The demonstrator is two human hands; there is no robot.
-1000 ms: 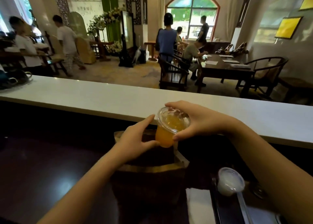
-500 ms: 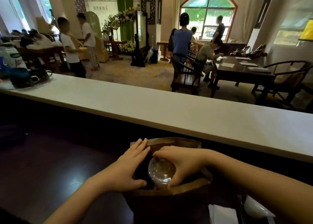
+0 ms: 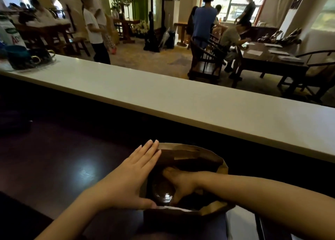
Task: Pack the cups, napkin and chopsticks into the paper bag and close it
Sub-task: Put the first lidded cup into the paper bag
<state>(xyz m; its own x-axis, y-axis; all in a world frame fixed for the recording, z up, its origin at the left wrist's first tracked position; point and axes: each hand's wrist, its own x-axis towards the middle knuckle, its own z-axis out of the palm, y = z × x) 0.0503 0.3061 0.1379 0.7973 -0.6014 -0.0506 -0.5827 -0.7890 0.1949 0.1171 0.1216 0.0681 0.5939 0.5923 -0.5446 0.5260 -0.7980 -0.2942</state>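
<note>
With our flat, open left hand (image 3: 134, 176) bracing the brown paper bag (image 3: 220, 165), our right hand (image 3: 181, 183) grips the clear lidded plastic cup (image 3: 163, 194) low inside; closing evidently remains.

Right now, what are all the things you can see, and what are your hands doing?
paper bag: one, brown, open, on the dark counter in front.
cup: one, clear domed lid showing, down inside the bag.
napkin: one, white, on the counter right of the bag, partly hidden.
counter ledge: one, white, running across behind the bag.
mugs: a few, dark and teal, far left on the ledge.
people: several, in the room beyond.
tables and chairs: several, dark wood, beyond the ledge.
left hand: flat against the bag's left side, steadying it.
right hand: inside the bag, grip on the cup.
</note>
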